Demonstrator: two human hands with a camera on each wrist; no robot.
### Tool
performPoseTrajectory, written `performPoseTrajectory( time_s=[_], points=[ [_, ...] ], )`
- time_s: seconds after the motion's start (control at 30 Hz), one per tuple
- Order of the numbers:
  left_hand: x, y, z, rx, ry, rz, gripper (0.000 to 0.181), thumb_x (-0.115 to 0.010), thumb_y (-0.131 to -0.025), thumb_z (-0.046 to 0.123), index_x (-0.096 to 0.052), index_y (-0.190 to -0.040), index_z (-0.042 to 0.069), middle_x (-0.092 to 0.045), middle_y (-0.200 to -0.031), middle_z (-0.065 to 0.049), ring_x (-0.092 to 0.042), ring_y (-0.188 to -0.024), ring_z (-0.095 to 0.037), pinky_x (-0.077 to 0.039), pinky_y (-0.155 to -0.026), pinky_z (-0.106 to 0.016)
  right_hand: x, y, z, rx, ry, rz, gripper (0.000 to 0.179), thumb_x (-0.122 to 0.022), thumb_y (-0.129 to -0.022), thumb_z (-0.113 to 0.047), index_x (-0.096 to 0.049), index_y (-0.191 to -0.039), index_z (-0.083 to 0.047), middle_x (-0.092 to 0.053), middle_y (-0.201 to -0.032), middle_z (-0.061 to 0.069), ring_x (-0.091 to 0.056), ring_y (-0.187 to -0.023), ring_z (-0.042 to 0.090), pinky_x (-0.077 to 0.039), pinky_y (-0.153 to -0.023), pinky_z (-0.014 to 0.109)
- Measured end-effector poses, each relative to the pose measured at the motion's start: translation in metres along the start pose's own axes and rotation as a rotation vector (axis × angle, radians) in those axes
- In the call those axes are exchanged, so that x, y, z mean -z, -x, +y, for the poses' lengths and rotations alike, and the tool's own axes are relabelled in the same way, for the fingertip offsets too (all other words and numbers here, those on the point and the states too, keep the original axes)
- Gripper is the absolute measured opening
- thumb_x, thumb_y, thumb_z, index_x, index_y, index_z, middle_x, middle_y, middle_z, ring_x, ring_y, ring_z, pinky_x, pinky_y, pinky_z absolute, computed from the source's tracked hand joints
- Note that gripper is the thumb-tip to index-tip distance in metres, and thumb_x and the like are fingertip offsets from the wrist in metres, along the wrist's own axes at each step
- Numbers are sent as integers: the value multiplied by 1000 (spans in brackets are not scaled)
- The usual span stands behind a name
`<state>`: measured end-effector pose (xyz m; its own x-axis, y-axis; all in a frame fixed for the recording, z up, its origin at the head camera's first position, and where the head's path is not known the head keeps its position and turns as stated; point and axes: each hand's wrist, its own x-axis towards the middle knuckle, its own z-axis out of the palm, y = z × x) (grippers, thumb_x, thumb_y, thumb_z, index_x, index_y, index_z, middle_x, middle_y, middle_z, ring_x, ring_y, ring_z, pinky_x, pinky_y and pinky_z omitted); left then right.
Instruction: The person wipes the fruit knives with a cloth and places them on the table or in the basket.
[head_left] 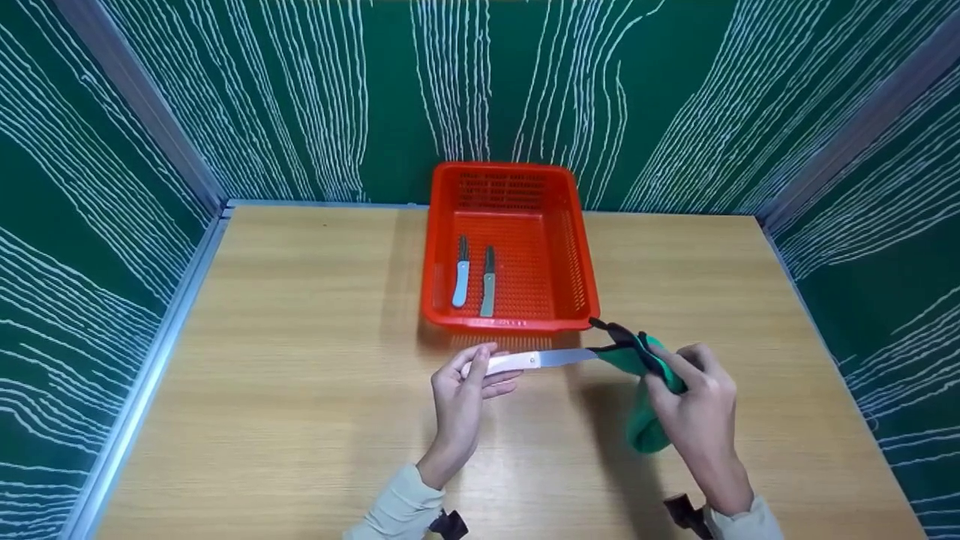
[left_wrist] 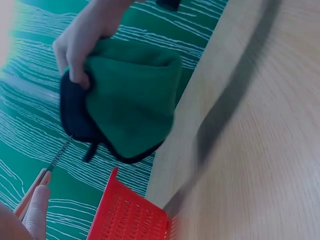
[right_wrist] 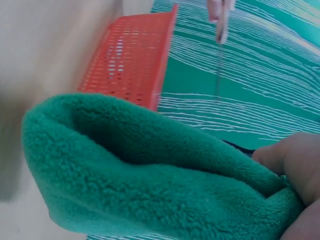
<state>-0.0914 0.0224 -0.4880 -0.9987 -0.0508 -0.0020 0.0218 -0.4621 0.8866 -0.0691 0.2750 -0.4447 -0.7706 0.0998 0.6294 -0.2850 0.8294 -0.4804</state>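
In the head view my left hand (head_left: 459, 401) holds a knife (head_left: 517, 363) by its pale pinkish handle, the blade pointing right. My right hand (head_left: 697, 397) pinches a folded green cloth (head_left: 646, 420) with black edging, its border right at the blade's tip. From the left wrist view, the cloth (left_wrist: 135, 100) hangs down from the right hand, and the knife's serrated blade (left_wrist: 61, 152) reaches toward its dark edge. The fluffy green cloth (right_wrist: 150, 185) fills the lower part of the right wrist view.
A red plastic basket (head_left: 586, 262) stands at the back middle of the wooden table (head_left: 300, 337). Inside lie a knife with a light blue handle (head_left: 460, 285) and one with a green handle (head_left: 488, 294). Green walls with white lines (head_left: 285, 97) enclose the table.
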Motion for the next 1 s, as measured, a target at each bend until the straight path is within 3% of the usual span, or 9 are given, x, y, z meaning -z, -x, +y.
performPoseTrajectory(
  time_s=[0.33, 0.57, 0.73, 1.0],
  points=[
    [-5, 0, -6, -37, 10, -15, 26, -51, -98, 10, -60, -109, -12, -65, -102, -27, -68, -81, -40, -57, -65, -45, -6, -8, -35, 98, -108, 57, 38, -73, -67, 13, -74, -101, -4, -53, -83, 11, -48, -68, 14, -40, -63, 6],
    [-12, 4, -1, 44, 3, 1, 27, -54, -97, 12, -61, -112, -10, -64, -103, -26, -69, -82, -37, -58, -66, -42, -29, 2, -56, 187, -115, -66, 43, -79, -62, 11, -74, -103, -3, -54, -86, 9, -54, -72, 16, -51, -57, 18],
    [-16, 6, 7, 74, 7, -14, 27, -56, -96, 14, -62, -114, -5, -65, -104, -24, -69, -84, -36, -57, -68, -42, -38, 13, -65, 168, -31, -189, 45, -87, -62, 0, -73, -104, -2, -55, -90, 10, -58, -76, 23, -58, -63, 34],
    [-14, 6, 11, 85, -16, -7, 28, -55, -96, 15, -61, -116, -4, -64, -105, -23, -69, -84, -35, -57, -70, -41, -43, 14, -64, 211, 25, -224, 45, -88, -61, -6, -73, -103, -3, -56, -89, 12, -60, -73, 25, -58, -67, 40]
  ],
)
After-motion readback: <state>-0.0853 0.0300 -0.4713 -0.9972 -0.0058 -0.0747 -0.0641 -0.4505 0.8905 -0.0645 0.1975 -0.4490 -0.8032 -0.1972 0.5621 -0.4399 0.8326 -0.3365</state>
